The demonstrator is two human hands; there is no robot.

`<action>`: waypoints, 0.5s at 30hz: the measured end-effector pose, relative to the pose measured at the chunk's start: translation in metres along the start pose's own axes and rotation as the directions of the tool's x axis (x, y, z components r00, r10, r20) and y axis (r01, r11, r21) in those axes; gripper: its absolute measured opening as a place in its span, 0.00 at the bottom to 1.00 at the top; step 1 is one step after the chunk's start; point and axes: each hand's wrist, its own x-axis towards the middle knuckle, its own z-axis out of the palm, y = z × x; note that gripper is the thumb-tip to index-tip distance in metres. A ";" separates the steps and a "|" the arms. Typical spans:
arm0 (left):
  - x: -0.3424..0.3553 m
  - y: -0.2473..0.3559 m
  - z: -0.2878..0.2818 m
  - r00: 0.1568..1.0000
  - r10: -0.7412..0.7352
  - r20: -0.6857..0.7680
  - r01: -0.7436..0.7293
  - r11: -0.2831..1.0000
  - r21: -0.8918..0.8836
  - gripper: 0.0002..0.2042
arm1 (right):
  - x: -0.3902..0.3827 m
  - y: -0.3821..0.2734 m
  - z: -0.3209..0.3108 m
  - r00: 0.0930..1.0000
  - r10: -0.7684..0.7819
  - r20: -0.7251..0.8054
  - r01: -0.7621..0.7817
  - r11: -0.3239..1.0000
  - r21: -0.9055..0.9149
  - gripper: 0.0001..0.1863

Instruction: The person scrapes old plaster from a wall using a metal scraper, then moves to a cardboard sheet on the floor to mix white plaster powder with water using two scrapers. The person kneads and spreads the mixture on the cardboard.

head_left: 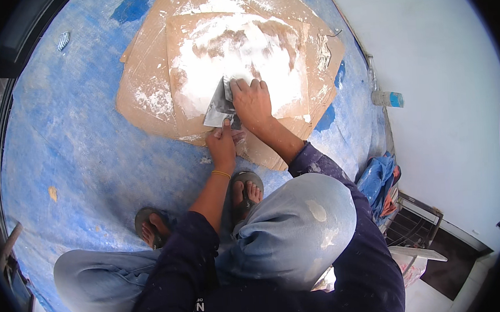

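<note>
My left hand [223, 145] is closed round the lower end of a wide metal putty knife [216, 113], thumb on the blade. My right hand [252, 102] grips a second flat scraper [227, 90], its edge lying against or just over the wide blade; the exact contact is hard to see. Both tools are above the near side of a spread of white powder or paste [244, 65]. That white material covers much of a brown cardboard sheet [182, 28], which rests on larger cardboard [143, 88]. Most of the handles are hidden by my fingers.
A blue, dusty floor sheet [83, 143] lies beneath the cardboard. A clear bottle with a blue label [388, 99] is by the white wall [438, 47] at right. Blue cloth [377, 177] and a dark metal rack [414, 220] stand nearer, also right. My sandalled feet are close below.
</note>
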 end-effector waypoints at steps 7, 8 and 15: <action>0.007 0.017 0.011 0.999 0.033 0.019 -0.034 0.999 0.021 0.17 | 0.020 0.003 -0.009 0.997 0.001 0.077 -0.003 1.000 0.028 0.10; 0.006 0.019 0.012 0.999 0.034 0.034 -0.033 0.999 -0.018 0.17 | 0.022 0.004 -0.010 0.999 0.008 0.034 -0.007 1.000 -0.022 0.12; -0.005 0.021 0.018 0.998 -0.008 0.069 0.010 1.000 -0.022 0.16 | 0.006 0.019 -0.009 0.995 0.051 0.080 -0.044 0.996 -0.082 0.20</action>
